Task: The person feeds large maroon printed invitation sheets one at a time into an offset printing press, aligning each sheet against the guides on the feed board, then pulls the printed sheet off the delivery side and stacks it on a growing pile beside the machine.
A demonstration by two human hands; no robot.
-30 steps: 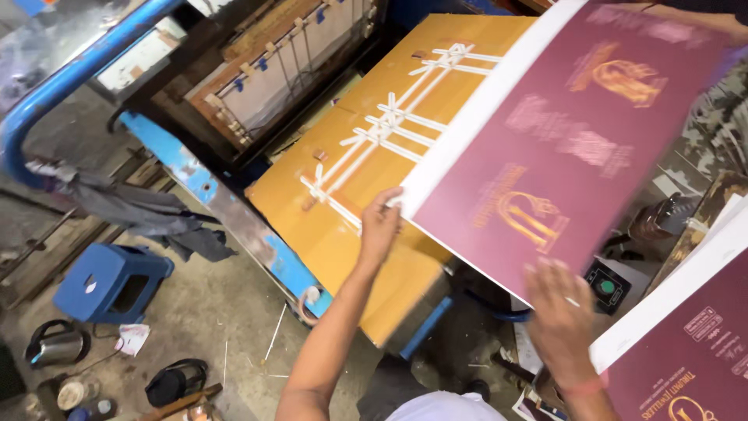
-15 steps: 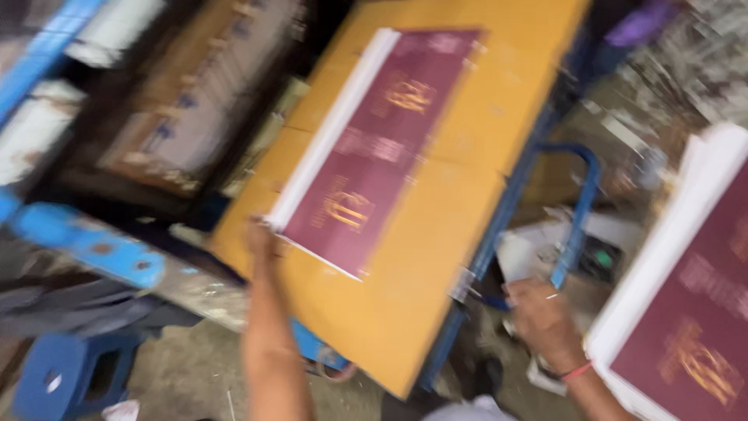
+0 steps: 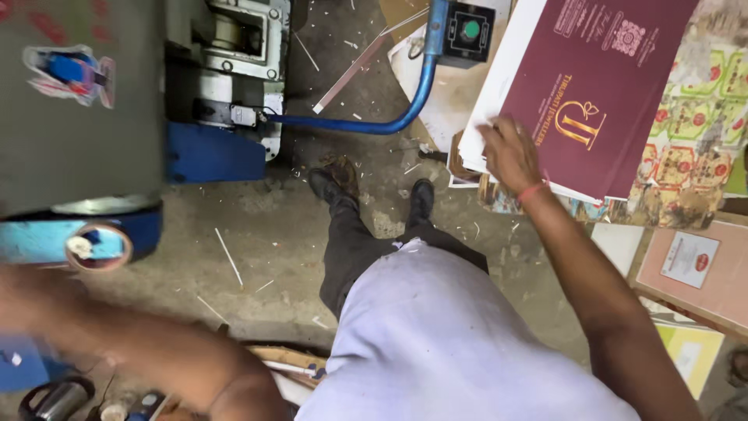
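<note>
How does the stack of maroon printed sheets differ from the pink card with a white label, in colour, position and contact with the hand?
The stack of maroon printed sheets is dark with gold print; the pink card with a white label is pale. The stack lies at the upper right, many sheets deep; the card lies lower, apparently single. The right hand rests on the stack; nothing touches the card. Both are flat, rectangular printed paper goods.

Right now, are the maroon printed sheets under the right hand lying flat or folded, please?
Flat: the maroon sheets lie spread in a stack, white edges showing, with the right hand resting on them.
</note>
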